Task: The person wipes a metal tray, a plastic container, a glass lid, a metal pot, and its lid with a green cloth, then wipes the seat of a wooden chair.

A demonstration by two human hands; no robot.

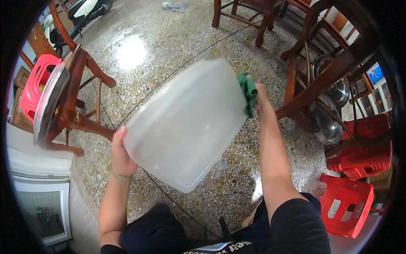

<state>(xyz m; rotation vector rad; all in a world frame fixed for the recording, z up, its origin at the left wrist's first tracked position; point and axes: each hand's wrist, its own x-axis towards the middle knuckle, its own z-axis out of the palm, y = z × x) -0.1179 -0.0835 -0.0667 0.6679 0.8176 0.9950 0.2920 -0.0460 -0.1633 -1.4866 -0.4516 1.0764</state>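
Observation:
A large translucent white plastic bin (186, 127) is held tilted in the air over the speckled floor. My left hand (122, 154) grips its left edge, with the thumb lying on the near face and the other fingers hidden behind. At the bin's far right edge, my right hand (261, 99) is closed on a green cloth (248, 93), which presses against the side of the bin. Part of the cloth bunches over the rim there. The inside of the bin cannot be made out.
To the left, a wooden chair (76, 97) bears a round metal lid (50, 101) and a pink plastic stool (36, 84). Wooden chairs (292, 80) and metal basins (325, 118) stand on the right. Red plastic stools (347, 205) are at the lower right.

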